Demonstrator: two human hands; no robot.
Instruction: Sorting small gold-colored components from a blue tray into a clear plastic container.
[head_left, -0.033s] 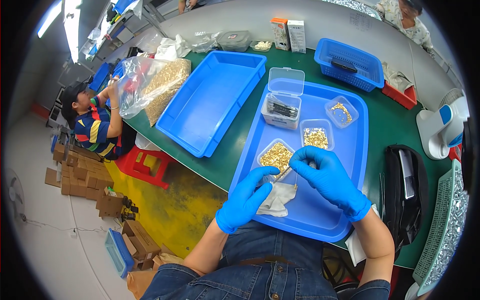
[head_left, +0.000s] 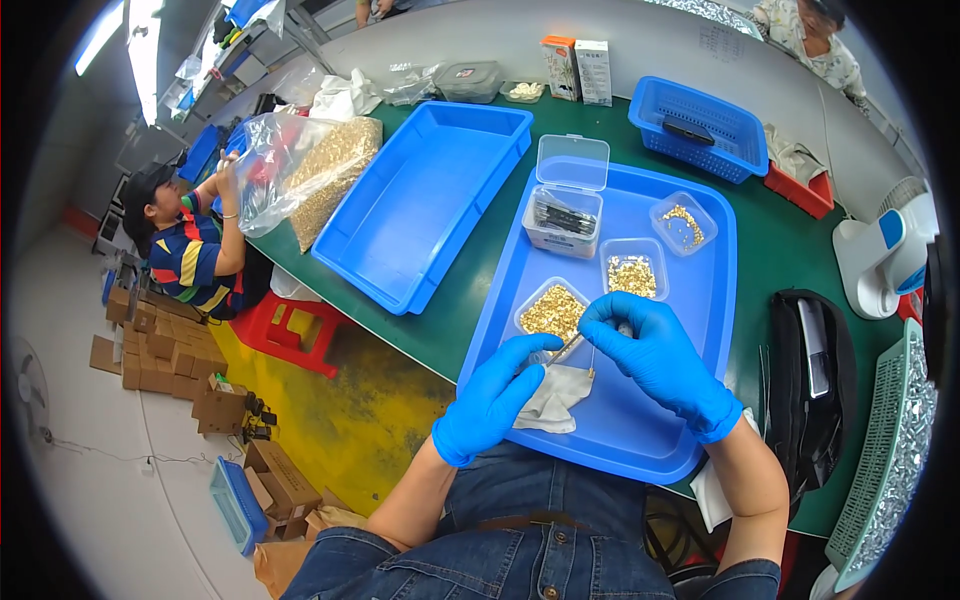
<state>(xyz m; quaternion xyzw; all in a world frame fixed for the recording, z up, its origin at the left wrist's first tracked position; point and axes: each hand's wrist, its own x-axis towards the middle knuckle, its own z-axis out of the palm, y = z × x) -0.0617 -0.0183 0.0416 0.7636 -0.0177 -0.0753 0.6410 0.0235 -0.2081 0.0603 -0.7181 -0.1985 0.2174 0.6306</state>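
Both my hands wear blue gloves and meet over the near part of a blue tray (head_left: 690, 375). My left hand (head_left: 490, 395) closes its thumb and forefinger on a slim, partly clear piece (head_left: 566, 349) that reaches toward the right fingers. My right hand (head_left: 650, 355) is pinched at its other end; what lies inside the fingertips is hidden. A thin line with a small gold bit (head_left: 592, 373) hangs below them. Just beyond the hands stands a clear tub of gold pieces (head_left: 553, 312). Beneath lies a whitish cloth (head_left: 555, 400).
Two more clear tubs (head_left: 632, 272) (head_left: 684, 228) hold gold pieces. A lidded box with dark slim items (head_left: 563, 222) stands behind. Left are a blue bin (head_left: 425, 200) and a bag of grains (head_left: 335, 180), near a seated person. Right lie a black case (head_left: 810, 390) and a green basket (head_left: 875, 460).
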